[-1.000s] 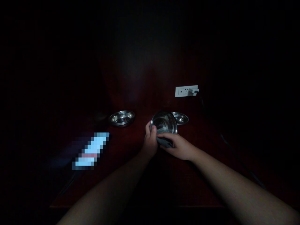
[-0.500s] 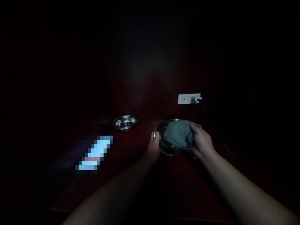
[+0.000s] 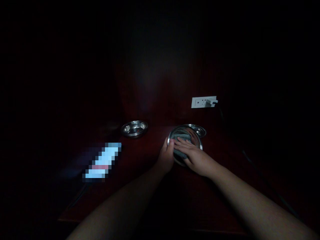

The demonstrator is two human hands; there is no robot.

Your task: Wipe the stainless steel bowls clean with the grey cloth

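Observation:
My left hand (image 3: 166, 157) is closed around the left rim of a shiny steel bowl (image 3: 201, 144), its thumb over the edge. The bowl is tilted so that its inside faces me. A grey-green cloth (image 3: 184, 137) lies bunched inside it. On top of that cloth my right hand (image 3: 198, 158) rests palm down, fingers stretched out and slightly spread, pressing it against the metal. The lower part of the cloth is partly hidden under the fingers.
Another steel dish (image 3: 200, 130) sits just behind the held bowl, partly covered by it. Further left stands a steel bowl (image 3: 135, 135). A bright pixelated screen (image 3: 103, 162) lies at left on the dark red table (image 3: 145, 160). A wall socket (image 3: 198, 102) holds a plug; a cable (image 3: 271, 186) runs at right.
My right hand has moved left with the cloth into the bowl, going from a grip on it to lying flat over it. The dish behind now shows more.

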